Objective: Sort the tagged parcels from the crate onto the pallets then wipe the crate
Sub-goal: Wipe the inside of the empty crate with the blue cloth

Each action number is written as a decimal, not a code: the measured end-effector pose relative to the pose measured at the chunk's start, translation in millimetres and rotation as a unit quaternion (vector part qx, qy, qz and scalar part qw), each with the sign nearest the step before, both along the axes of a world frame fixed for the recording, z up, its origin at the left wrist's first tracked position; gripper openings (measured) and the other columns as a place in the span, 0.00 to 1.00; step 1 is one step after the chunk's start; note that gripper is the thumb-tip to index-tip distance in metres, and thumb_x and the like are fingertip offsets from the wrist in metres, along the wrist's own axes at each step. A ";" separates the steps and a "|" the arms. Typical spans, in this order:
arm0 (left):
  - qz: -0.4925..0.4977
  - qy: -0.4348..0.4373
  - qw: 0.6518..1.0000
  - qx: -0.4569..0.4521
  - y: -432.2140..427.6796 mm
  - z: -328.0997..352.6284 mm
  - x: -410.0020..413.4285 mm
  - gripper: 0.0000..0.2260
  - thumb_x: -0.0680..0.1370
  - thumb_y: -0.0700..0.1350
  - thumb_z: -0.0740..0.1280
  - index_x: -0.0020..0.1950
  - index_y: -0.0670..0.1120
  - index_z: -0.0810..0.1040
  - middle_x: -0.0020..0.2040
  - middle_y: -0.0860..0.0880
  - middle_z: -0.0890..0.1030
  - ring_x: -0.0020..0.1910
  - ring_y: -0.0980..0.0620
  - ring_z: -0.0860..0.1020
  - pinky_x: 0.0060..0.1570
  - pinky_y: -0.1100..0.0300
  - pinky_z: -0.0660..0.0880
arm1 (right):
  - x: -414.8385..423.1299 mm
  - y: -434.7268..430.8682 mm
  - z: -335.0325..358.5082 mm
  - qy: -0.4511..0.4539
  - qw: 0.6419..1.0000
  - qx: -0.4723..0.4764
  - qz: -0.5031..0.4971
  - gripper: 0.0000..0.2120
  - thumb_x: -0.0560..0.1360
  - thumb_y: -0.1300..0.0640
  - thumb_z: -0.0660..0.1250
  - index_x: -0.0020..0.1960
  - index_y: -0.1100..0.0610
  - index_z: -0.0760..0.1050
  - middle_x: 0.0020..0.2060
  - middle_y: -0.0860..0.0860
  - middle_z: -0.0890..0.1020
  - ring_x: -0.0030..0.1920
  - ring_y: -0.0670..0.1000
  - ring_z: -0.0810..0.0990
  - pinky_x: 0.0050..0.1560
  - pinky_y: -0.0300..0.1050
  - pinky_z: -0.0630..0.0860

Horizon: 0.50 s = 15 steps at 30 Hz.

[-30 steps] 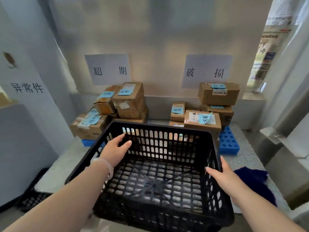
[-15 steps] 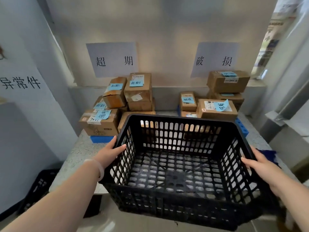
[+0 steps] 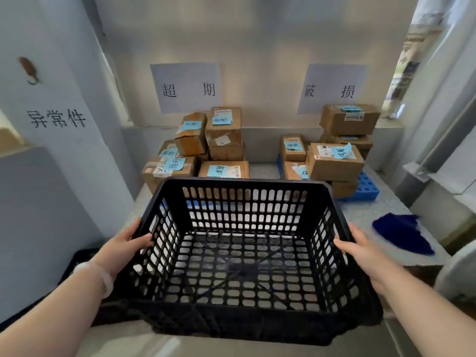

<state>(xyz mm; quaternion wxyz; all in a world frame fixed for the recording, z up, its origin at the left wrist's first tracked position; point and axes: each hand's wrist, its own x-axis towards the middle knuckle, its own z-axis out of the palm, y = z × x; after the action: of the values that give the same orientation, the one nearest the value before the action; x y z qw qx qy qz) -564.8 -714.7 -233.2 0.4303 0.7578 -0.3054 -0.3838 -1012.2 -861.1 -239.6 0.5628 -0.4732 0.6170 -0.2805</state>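
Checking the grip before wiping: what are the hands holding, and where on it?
Both hold the black crate: the left hand grips its left rim, the right hand its right rim.

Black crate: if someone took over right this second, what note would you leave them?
Left hand and right hand each grip a side rim of the black perforated plastic crate. It holds no parcels.
The blue-tagged brown cardboard parcels sit in two stacks on blue plastic pallets. Sorting looks done.
Left: wipe the crate; the dark blue cloth lies untouched on the counter, right.
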 end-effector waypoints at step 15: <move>0.191 0.007 0.981 0.044 233.9 -14.1 81.2 0.37 0.72 0.51 0.76 0.78 0.54 0.63 0.45 0.44 0.86 0.50 0.48 0.83 0.66 0.47 0.73 | 122.9 109.5 -7.5 -0.031 0.987 -0.020 0.153 0.22 0.79 0.56 0.65 0.68 0.37 0.68 0.60 0.49 0.79 0.59 0.57 0.78 0.64 0.63 0.72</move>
<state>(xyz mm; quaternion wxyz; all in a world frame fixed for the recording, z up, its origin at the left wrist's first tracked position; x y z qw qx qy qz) -483.6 -480.8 -247.4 0.4638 0.8177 -0.1346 -0.3133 -889.3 -751.5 -247.1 0.6082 -0.5646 0.5137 -0.2179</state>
